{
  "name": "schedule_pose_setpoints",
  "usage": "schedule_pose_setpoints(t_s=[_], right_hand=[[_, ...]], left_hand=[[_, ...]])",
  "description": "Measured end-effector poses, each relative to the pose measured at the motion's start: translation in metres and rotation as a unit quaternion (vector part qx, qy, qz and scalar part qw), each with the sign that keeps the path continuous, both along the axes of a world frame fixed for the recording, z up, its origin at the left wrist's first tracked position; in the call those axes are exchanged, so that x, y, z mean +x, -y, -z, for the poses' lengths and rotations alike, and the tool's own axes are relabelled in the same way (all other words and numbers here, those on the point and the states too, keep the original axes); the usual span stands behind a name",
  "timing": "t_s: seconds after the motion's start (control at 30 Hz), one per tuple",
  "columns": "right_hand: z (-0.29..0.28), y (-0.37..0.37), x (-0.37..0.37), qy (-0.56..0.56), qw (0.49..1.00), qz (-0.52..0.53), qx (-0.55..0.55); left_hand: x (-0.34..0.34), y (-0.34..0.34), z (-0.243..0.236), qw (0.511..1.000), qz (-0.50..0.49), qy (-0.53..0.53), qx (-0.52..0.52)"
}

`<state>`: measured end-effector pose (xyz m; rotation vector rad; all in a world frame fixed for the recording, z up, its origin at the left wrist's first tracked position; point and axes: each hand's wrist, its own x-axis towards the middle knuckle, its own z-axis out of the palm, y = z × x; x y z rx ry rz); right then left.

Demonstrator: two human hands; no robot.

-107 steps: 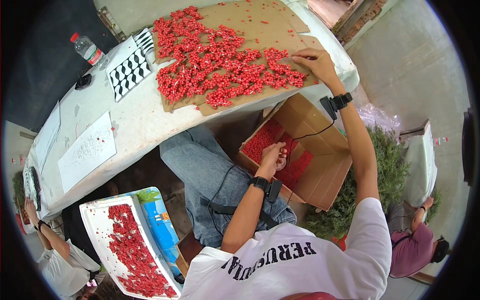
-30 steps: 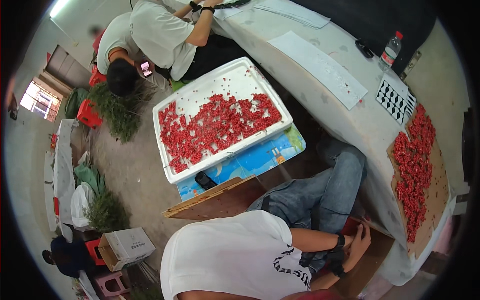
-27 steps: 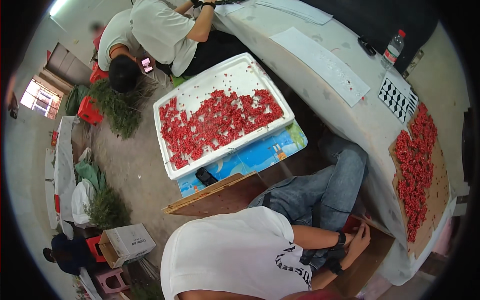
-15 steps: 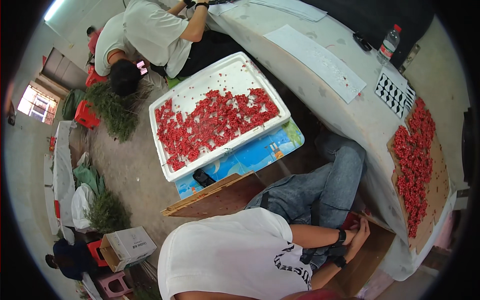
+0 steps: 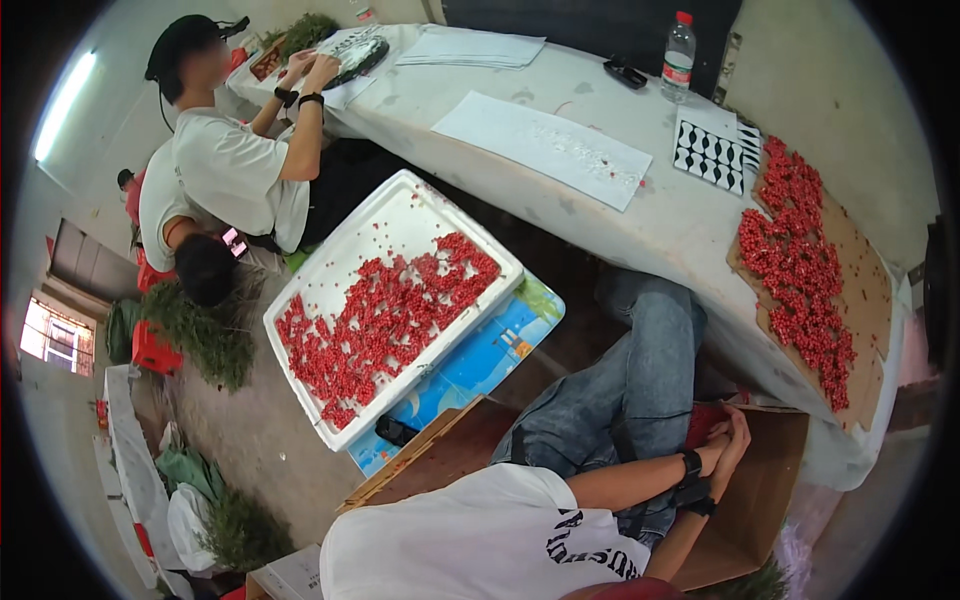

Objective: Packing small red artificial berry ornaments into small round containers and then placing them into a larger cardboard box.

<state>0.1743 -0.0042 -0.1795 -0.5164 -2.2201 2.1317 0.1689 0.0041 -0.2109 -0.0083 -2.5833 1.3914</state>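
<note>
My left hand [image 5: 713,453] and my right hand [image 5: 737,430] rest together above my lap, both wrists in black bands. The right hand is folded over the left, its fingers curled; the left's fingers are mostly hidden. Neither shows an object in it. Close beneath and beside them stands an open cardboard box [image 5: 768,490], one raised flap [image 5: 425,455] showing beyond my lap. Beyond my knees, a white foam tray [image 5: 400,190] holds a spread of red berries [image 5: 365,320]. It sits on a low blue patterned table [image 5: 475,360] with a black device [image 5: 395,431] at its edge.
A long cloth-covered table [image 5: 560,190] runs along the right with paper sheets [image 5: 545,145], a bottle [image 5: 678,60], a patterned card [image 5: 708,157] and more red berries [image 5: 795,265] on cardboard. Another person [image 5: 235,160] works at its far end; a second bends over a phone [image 5: 233,242] beside green branches [image 5: 205,330].
My view has turned, so the tray and table sit further left in the picture and the far co-worker's hands now show. My own hands stay folded together.
</note>
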Motion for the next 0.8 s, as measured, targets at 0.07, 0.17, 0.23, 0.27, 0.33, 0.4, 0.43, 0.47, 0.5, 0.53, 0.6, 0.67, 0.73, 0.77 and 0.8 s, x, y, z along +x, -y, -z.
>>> schedule_pose_setpoints(t_s=[0.07, 0.17, 0.23, 0.27, 0.33, 0.4, 0.43, 0.47, 0.5, 0.53, 0.6, 0.67, 0.73, 0.77, 0.8], right_hand=[[0.026, -0.013, -0.005, -0.025, 1.000, -0.013, -0.004], [0.039, -0.024, -0.007, -0.074, 0.997, -0.039, -0.005], [0.039, -0.027, -0.002, -0.063, 0.998, -0.016, 0.001], [0.037, -0.025, 0.001, -0.056, 0.998, -0.003, 0.003], [0.047, -0.015, -0.011, -0.048, 0.999, -0.003, 0.002], [0.047, -0.026, -0.009, -0.036, 0.999, 0.027, 0.013], [0.043, -0.019, -0.015, -0.047, 0.999, 0.011, -0.008], [0.040, -0.011, -0.019, -0.057, 0.998, -0.006, -0.029], [0.038, -0.011, -0.019, -0.068, 0.996, -0.027, -0.052], [0.037, -0.012, -0.017, -0.070, 0.996, -0.025, -0.051], [0.034, -0.016, -0.011, -0.084, 0.996, -0.008, -0.040], [0.032, -0.016, -0.009, -0.091, 0.995, -0.011, -0.038], [0.031, -0.015, -0.010, -0.087, 0.995, -0.013, -0.037], [0.032, -0.014, -0.010, -0.086, 0.996, -0.011, -0.036], [0.033, -0.014, -0.011, -0.087, 0.995, -0.017, -0.038]], left_hand=[[0.000, 0.000, -0.002, 1.000, -0.007, -0.013, 0.006], [0.002, -0.005, 0.000, 1.000, -0.006, -0.013, 0.004], [0.003, -0.004, 0.002, 0.999, 0.030, -0.009, 0.014], [0.003, -0.001, 0.003, 0.998, 0.061, -0.005, 0.022], [-0.003, 0.009, 0.007, 0.994, 0.105, 0.001, 0.032], [-0.005, 0.016, -0.003, 0.991, 0.102, -0.025, 0.084], [-0.004, 0.017, -0.011, 0.989, 0.115, -0.024, 0.089], [-0.002, 0.017, -0.021, 0.993, 0.085, -0.016, 0.078], [0.001, 0.015, -0.030, 0.996, 0.051, -0.008, 0.066], [0.000, 0.018, -0.034, 0.999, 0.012, -0.002, 0.052], [0.002, 0.012, -0.036, 0.999, 0.020, -0.004, 0.050], [0.003, 0.013, -0.031, 0.998, 0.028, -0.006, 0.047], [0.004, 0.011, -0.025, 0.999, 0.030, -0.007, 0.045], [0.005, 0.010, -0.022, 0.998, 0.034, -0.008, 0.044], [0.004, 0.010, -0.020, 0.998, 0.038, -0.010, 0.043]])
